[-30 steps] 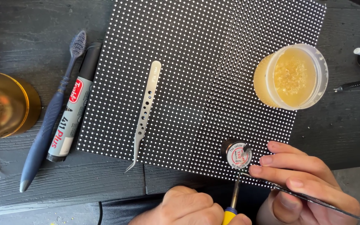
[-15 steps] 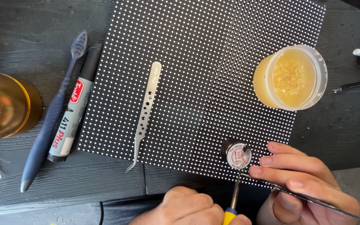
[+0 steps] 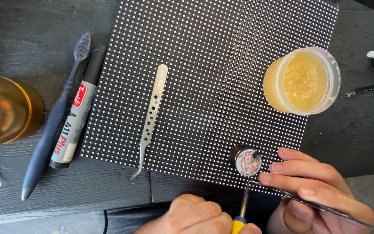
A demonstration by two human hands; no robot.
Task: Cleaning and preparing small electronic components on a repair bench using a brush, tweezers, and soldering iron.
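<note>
My left hand [image 3: 198, 216]: closed round a yellow-handled soldering iron [image 3: 243, 206], tip at the small solder spool [image 3: 245, 160] on the dotted panel [image 3: 204, 78]. My right hand [image 3: 317, 190]: pinching a thin wire [image 3: 325, 208] beside the spool.

One dotted panel [image 3: 204, 78], one tweezers [image 3: 151, 117], one marker [image 3: 78, 117], one toothbrush [image 3: 53, 121].
</note>
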